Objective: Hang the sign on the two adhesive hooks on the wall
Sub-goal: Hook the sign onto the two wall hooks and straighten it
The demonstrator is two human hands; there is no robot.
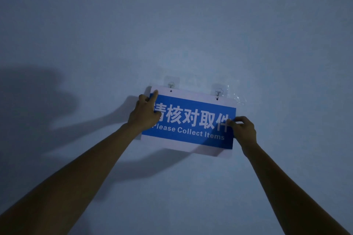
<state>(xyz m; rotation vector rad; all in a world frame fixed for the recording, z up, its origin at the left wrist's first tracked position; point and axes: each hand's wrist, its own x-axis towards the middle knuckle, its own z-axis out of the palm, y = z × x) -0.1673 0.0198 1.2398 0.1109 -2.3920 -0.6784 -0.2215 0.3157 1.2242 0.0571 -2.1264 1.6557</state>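
Observation:
A blue sign [193,120] with white Chinese characters and "Please Collect Items" lies flat against the wall, tilted down to the right. It has a white border with two small holes along its top edge. Two clear adhesive hooks sit on the wall, the left hook [171,84] just above the left hole and the right hook [219,92] at the right hole. My left hand [146,112] grips the sign's left edge, forefinger stretched up. My right hand [243,129] pinches the right edge.
The wall [191,25] is plain and pale, dimly lit. Shadows of my arms and the sign fall to the left and below. A crumpled clear film [237,93] clings to the wall beside the right hook.

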